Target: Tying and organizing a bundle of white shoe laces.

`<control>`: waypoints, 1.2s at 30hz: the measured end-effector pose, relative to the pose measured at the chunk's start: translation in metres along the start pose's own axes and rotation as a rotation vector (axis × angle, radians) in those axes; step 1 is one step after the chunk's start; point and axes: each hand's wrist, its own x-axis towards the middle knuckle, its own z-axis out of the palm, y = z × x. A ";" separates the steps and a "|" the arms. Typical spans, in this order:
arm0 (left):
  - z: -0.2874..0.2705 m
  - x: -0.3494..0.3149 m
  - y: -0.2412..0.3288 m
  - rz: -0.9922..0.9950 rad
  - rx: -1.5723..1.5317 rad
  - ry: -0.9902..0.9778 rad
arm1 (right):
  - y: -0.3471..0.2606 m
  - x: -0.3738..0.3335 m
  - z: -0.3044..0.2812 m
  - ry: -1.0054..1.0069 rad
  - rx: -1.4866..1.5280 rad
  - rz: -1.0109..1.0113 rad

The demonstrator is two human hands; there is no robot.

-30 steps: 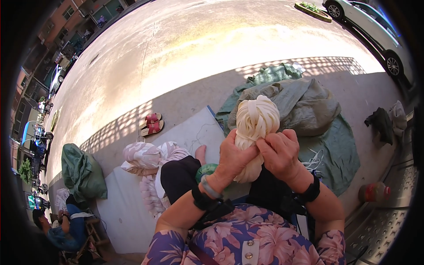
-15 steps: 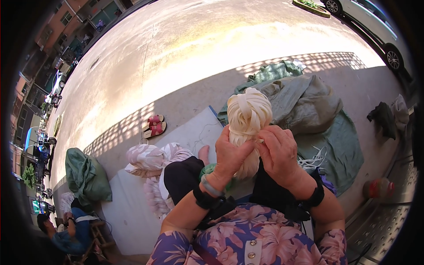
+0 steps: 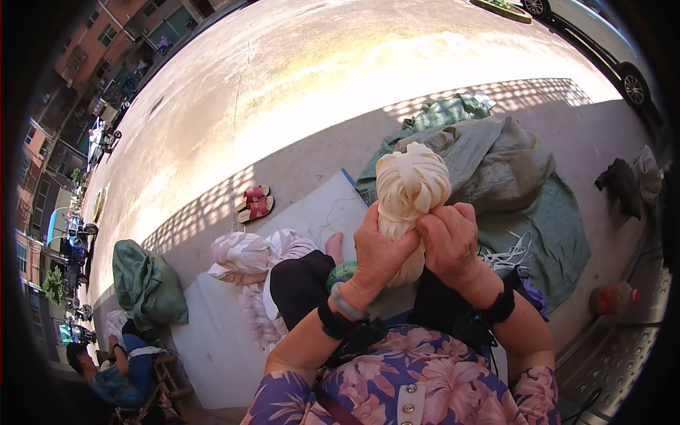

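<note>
A cream-coloured bundle of flat fabric strips stands up in front of me, drawn in at its middle with a rounded, looped top. My left hand is wrapped around its lower part, thumb across the front. At the tied-in waist, my right hand is closed in a pinch against the strips; its fingertips hide exactly what lies between them. Below my left wrist a round green thing partly shows, its kind unclear.
Green and grey sacks lie ahead to the right, beside white cords. Pale striped cloth rests left of my knee on a white sheet. Red sandals, a green sack and a seated person are further left; a jar is right.
The bundle and both hands sit slightly further right in view, along with the whole scene. My right fingers have come closer against the bundle's waist. My left hand keeps its hold.
</note>
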 end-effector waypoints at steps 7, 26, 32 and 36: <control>-0.001 0.000 0.002 -0.013 0.122 0.013 | 0.004 -0.001 0.004 0.091 -0.016 -0.050; -0.014 0.008 -0.016 0.128 0.288 0.163 | -0.033 0.029 -0.039 -0.531 0.900 0.952; -0.028 0.020 -0.026 0.135 0.132 0.171 | -0.012 -0.001 -0.041 -0.800 0.809 0.353; -0.033 0.026 -0.024 0.161 0.094 0.154 | -0.030 0.008 -0.073 -0.623 0.776 0.086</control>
